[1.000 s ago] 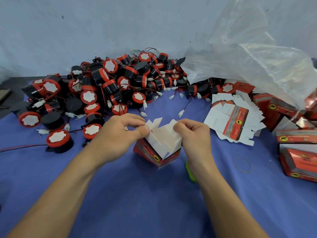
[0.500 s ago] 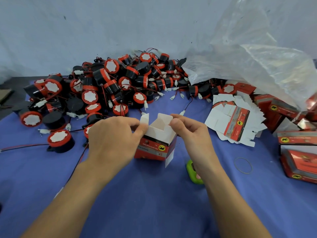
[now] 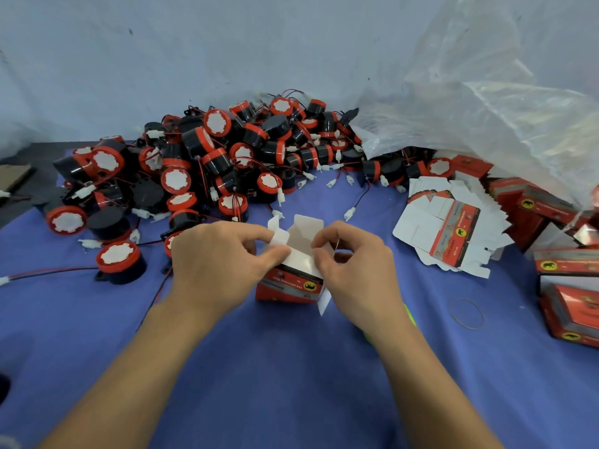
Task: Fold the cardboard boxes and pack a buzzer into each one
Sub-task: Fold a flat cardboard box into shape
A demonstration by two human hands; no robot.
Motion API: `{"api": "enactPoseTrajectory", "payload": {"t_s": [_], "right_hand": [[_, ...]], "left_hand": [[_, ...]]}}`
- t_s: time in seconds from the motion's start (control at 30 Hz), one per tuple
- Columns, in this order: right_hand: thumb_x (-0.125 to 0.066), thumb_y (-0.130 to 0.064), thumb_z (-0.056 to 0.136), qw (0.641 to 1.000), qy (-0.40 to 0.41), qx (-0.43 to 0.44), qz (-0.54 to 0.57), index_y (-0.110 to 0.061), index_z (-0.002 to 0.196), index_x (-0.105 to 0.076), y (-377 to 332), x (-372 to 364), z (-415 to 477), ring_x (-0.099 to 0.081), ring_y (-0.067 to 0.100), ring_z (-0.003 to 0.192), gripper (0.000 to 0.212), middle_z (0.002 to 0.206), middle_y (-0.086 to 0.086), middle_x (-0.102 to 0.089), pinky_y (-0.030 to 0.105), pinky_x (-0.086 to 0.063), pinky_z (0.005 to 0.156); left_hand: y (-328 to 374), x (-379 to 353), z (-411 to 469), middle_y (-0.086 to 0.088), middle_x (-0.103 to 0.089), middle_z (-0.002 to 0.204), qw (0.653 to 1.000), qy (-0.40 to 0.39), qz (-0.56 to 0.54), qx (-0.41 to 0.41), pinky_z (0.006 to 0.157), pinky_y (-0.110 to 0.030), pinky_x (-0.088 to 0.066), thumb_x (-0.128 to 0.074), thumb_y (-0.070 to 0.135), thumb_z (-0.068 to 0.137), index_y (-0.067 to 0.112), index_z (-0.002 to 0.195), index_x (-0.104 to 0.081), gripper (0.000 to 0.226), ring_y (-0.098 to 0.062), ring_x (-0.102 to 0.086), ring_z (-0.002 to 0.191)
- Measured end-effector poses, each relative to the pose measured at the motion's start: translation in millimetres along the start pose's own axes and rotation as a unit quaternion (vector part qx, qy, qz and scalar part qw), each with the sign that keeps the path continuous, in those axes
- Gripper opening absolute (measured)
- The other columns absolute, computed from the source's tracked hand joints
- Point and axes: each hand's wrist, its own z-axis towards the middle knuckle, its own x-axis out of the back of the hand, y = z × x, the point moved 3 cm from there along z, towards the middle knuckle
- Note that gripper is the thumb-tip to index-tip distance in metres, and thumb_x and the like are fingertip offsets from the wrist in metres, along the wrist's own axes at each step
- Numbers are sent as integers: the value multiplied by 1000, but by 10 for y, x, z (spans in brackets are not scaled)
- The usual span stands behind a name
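Observation:
A small red cardboard box [image 3: 288, 286] stands upright on the blue cloth, its top open and its white flaps raised. My left hand [image 3: 223, 264] pinches the left flap at the rim. My right hand [image 3: 353, 267] pinches the right rim of the box. A big heap of black and red buzzers [image 3: 227, 157] with red wires lies behind the box. A stack of flat unfolded boxes [image 3: 450, 231] lies to the right.
Folded red boxes [image 3: 570, 286] pile up at the right edge under a clear plastic bag [image 3: 486, 102]. A rubber band [image 3: 466, 314] lies on the blue cloth [image 3: 291, 384]. A green object [image 3: 410, 315] shows behind my right wrist. A grey wall rises behind.
The box was tipped with its bottom flaps toward me; it has been turned upright and set on the cloth, open top up. Both hands shifted to the top rim.

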Motion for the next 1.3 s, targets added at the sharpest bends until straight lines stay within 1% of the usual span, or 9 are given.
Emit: {"api": "enactPoseTrajectory", "payload": {"t_s": [0.07,0.2,0.3,0.4,0.6,0.73,0.93,1.17,1.3], "right_hand": [[-61,-13,91,1000,-20,1,-2,-32,83,-67,-17,-20,3,-64,14,74,22,75,-11,-65,25,-52,59],[-53,-9,96,997,-68,13,-20,-38,96,-63,-45,-82,-27,-58,13,69,31,78,-6,-65,23,-49,57],[-49,-8,97,995,-91,25,-37,-40,103,-60,-53,-96,-38,-54,1,70,34,75,-26,-59,12,-42,58],[-50,-13,97,991,-119,28,-58,-44,110,-55,-50,-126,-45,-54,-6,79,33,82,-29,-57,10,-40,61],[-61,-21,96,980,-174,47,86,-48,137,-50,-107,-152,-66,-60,9,112,51,126,-19,-61,34,-53,97],[-59,-42,101,959,-69,-20,274,-45,140,-54,-61,-70,-19,-58,-4,124,40,134,-21,-63,13,-47,98],[-51,-34,107,961,-81,-134,228,-23,104,-71,59,-202,-15,-63,13,88,23,100,5,-75,39,-51,81],[-60,-13,95,951,-128,-172,224,-25,105,-72,131,-229,9,-61,10,87,20,98,2,-73,32,-49,82],[-57,-10,93,950,-120,-177,228,-25,101,-74,148,-229,18,-57,9,81,23,90,-1,-70,30,-45,76]], "left_hand": [[-54,-38,-13,14,-59,61,999,7,-39,17,56,-25,-39,-77,59,73,37,107,-80,40,-6,-55,61],[-148,-151,44,26,-59,112,988,-36,-147,41,84,-11,-43,-86,38,76,49,155,-28,99,2,-56,105],[-220,-307,29,23,-58,135,932,-164,-286,152,97,-20,-46,-76,23,92,50,151,-40,74,5,-55,122],[-180,-454,-75,7,-77,112,847,-259,-402,232,86,-29,-54,-60,13,95,44,112,-74,38,-11,-69,101],[-131,-515,-128,3,-79,91,871,-159,-378,273,81,-43,-57,-52,26,75,36,92,-78,34,-17,-74,88],[-159,-442,-123,15,-76,79,867,-39,-399,296,56,-22,-53,-50,29,78,44,82,-75,30,2,-68,68],[-78,-508,-265,16,-70,86,914,-68,-299,265,67,-32,-47,-46,35,83,39,90,-65,21,-4,-63,85],[-2,-519,-304,30,-65,79,917,-87,-309,238,62,-24,-42,-44,33,81,41,88,-64,23,3,-57,73],[14,-541,-285,28,-69,106,908,-103,-355,199,72,-12,-46,-47,29,81,56,112,-60,43,3,-63,97]]}}
